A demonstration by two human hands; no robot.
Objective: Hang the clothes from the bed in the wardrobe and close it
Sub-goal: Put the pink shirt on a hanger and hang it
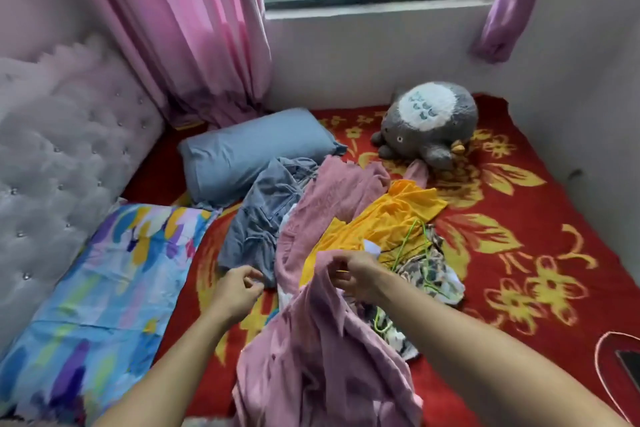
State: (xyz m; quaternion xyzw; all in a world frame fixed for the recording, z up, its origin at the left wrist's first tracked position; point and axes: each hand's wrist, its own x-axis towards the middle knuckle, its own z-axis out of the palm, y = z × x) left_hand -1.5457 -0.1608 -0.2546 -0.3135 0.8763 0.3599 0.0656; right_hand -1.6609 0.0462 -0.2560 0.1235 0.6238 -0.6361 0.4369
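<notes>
Step in hand, as judged: picking one piece out of the heap on the bed (540, 232) to take to the wardrobe. The pink garment (322, 354) drapes from the right hand (356, 276) down toward the body, between the two forearms. The right hand pinches a fold at its raised top edge, fingers curled over the cloth. The left hand (239, 288) sits just left of the garment, fingers curled toward the thumb; cannot tell if it holds any cloth. To do this well: bring the left hand onto the same edge, find the neckline or shoulders, and lift straight up so the far tail slides off the pile and drags nothing with it. The far end lies over the yellow shirt (394, 211), so a slow lift and a shake seem wise. Just beyond the right hand lies a patterned piece with a green cord (420, 253); the cord could snag. Beyond the left hand, a denim piece (263, 218), touching the pink one. Farther off, a blue pillow (249, 156) and a grey plush toy (429, 125). No hanger or wardrobe in view.
</notes>
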